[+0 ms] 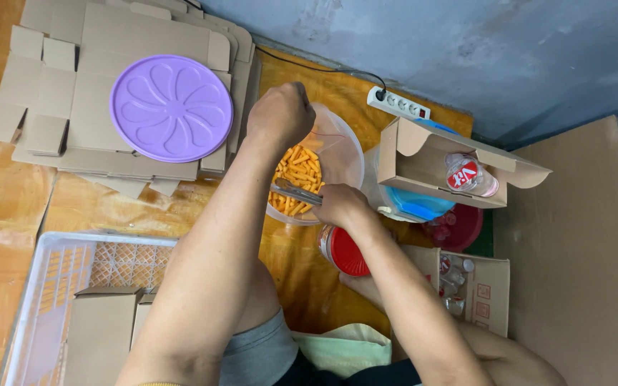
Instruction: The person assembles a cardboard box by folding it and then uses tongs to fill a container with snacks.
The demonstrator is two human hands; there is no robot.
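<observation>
My left hand (pixel 280 114) is closed on the top edge of a clear plastic bag (pixel 329 143), which it holds up over a round clear tub (pixel 354 159). The tub holds many orange snack sticks (pixel 298 168). Gripped in my right hand (pixel 339 204) is a pair of metal tongs (pixel 296 191), and their tips reach among the sticks at the tub's near side. A jar with a red lid (pixel 345 251) lies on its side just below my right wrist.
A purple round lid (pixel 171 107) rests on flattened cardboard boxes (pixel 51 93) at the left. An open cardboard box (pixel 423 161) holding a small bottle (pixel 470 175) stands right of the tub. Around them are a power strip (pixel 397 104), a white crate (pixel 41 286), a red bowl (pixel 460 227) and a large cardboard sheet (pixel 574 250).
</observation>
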